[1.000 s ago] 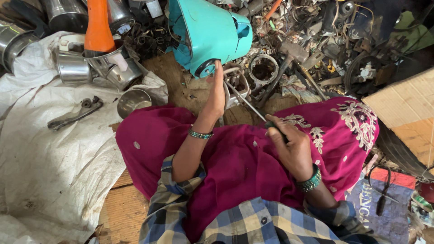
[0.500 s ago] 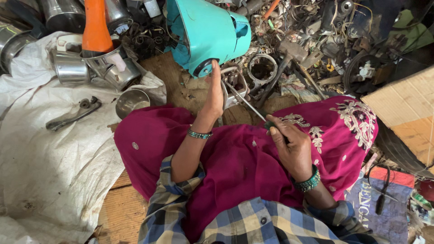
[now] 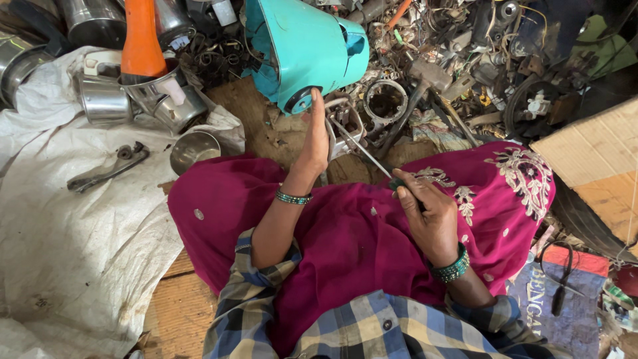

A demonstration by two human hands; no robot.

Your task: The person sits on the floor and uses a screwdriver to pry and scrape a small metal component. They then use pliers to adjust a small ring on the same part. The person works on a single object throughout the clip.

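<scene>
Two hands busy, left hand [image 3: 314, 136] spread against teal housing [image 3: 302, 46], right hand [image 3: 425, 216] gripping screwdriver [image 3: 362, 151]

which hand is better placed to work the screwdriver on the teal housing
Right, likely. The right hand already grips the screwdriver, its tip aimed toward the teal housing. The left hand is busy touching the housing's underside.

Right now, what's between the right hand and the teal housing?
Head view: the screwdriver shaft runs from the right hand up toward the teal appliance housing; the left hand touches the housing's base, with magenta cloth below.
</scene>
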